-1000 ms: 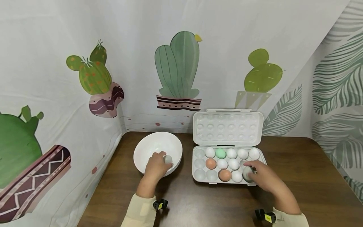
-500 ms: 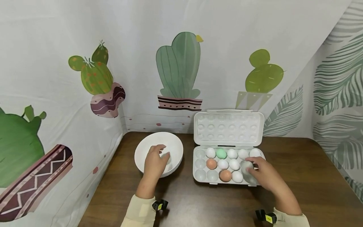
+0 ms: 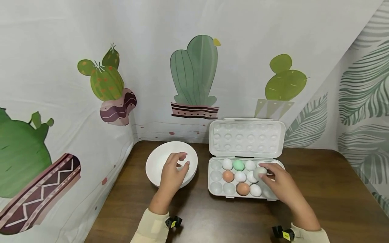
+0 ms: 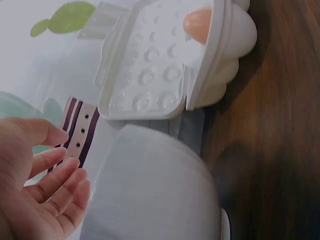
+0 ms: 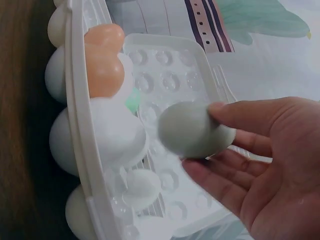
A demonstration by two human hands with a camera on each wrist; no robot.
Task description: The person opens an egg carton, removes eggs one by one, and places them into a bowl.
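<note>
At four o'clock from centre of egg tray [image 3: 216,165]: grey-green egg [image 5: 186,129], raised above tray, pinched between thumb and fingers of right hand [image 3: 283,184]. Tray's lid [image 3: 247,137] open at twelve o'clock. White eggs [image 3: 227,164], two orange eggs [image 3: 228,176] and mint egg [image 3: 238,165] seated in tray. At tray's nine o'clock: white bowl [image 3: 154,165], left hand [image 3: 172,173] over it, thumb and fingers spread; contact with rim cannot be told

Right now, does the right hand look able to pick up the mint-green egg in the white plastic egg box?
Probably not: the mint-green egg lies uncovered, but the right hand pinches a pale grey-green egg, so it would likely need to set that down first.
</note>
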